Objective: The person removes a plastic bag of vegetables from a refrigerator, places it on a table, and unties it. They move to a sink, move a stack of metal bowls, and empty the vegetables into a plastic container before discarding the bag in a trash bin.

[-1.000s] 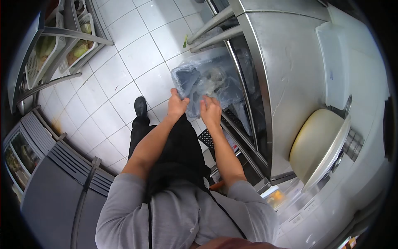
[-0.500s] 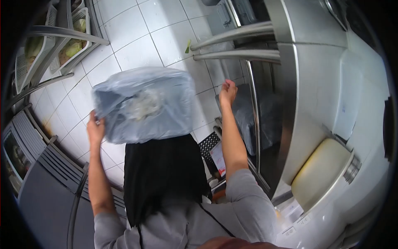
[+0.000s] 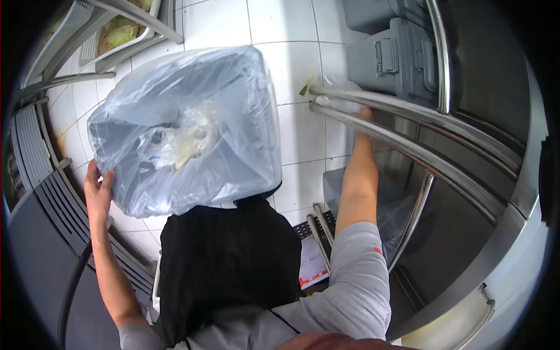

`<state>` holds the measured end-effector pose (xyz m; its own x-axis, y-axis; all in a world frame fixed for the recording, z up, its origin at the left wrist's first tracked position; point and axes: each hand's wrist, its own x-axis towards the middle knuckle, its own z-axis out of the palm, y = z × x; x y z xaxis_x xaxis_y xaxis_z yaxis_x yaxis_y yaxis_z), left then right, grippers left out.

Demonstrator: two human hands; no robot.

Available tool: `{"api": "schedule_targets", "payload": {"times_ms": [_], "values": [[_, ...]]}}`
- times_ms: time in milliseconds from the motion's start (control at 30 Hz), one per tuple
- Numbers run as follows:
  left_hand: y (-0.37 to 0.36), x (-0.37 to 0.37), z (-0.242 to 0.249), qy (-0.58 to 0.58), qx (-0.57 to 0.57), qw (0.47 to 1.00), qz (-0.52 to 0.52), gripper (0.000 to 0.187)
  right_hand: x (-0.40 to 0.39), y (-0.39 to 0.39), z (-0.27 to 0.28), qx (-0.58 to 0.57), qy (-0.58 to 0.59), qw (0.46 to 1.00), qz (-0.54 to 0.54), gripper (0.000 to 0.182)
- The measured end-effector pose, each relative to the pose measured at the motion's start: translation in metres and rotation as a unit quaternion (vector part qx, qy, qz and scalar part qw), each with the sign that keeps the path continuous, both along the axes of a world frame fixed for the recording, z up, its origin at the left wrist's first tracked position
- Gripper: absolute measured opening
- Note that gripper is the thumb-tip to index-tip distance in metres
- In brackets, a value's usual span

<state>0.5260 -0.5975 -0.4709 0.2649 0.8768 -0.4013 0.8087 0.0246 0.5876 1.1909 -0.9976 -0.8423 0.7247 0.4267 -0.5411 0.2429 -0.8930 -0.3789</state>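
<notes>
Left hand [image 3: 98, 189] clasped on the edge of the plastic-lined bin [image 3: 186, 125] — lifted clear of the floor. Right hand [image 3: 363, 114] at the steel rails [image 3: 408, 131] — grip hidden, cannot tell.

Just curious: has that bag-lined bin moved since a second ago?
Yes. The bin came out from under the steel table, now held up by the left hand.

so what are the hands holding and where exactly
The left hand grips the bag-lined bin at its lower left rim edge. The right hand reaches the steel rails; its grip is hidden.
</notes>
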Motion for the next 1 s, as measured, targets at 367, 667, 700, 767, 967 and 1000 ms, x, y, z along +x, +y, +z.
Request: {"api": "schedule_targets", "payload": {"times_ms": [367, 667, 700, 767, 967, 1000], "values": [[0.000, 0.006, -0.001, 0.055, 0.009, 0.998, -0.026, 0.051, -0.331, -0.089, 0.264, 0.124, 0.069, 0.925, -0.351, 0.035], [0.005, 0.010, -0.008, 0.028, -0.030, 0.995, -0.093, 0.047, -0.414, 0.091, 0.529, 0.302, -0.302, 0.899, 0.102, 0.036], [0.001, 0.012, 0.000, 0.023, -0.024, 0.994, -0.101, 0.047, -0.423, 0.119, 0.516, 0.295, -0.297, 0.898, 0.136, 0.035], [-0.008, 0.015, 0.003, 0.009, -0.044, 0.993, -0.109, 0.046, -0.432, 0.167, 0.478, 0.167, -0.263, 0.919, 0.241, 0.040], [-0.036, 0.004, 0.009, -0.001, -0.058, 0.988, -0.142, 0.046, -0.478, 0.215, 0.262, -0.141, -0.029, 0.926, 0.349, 0.035], [-0.039, 0.003, 0.014, -0.005, -0.067, 0.989, -0.135, 0.046, -0.486, 0.215, 0.222, -0.162, -0.009, 0.914, 0.371, 0.039]]}}
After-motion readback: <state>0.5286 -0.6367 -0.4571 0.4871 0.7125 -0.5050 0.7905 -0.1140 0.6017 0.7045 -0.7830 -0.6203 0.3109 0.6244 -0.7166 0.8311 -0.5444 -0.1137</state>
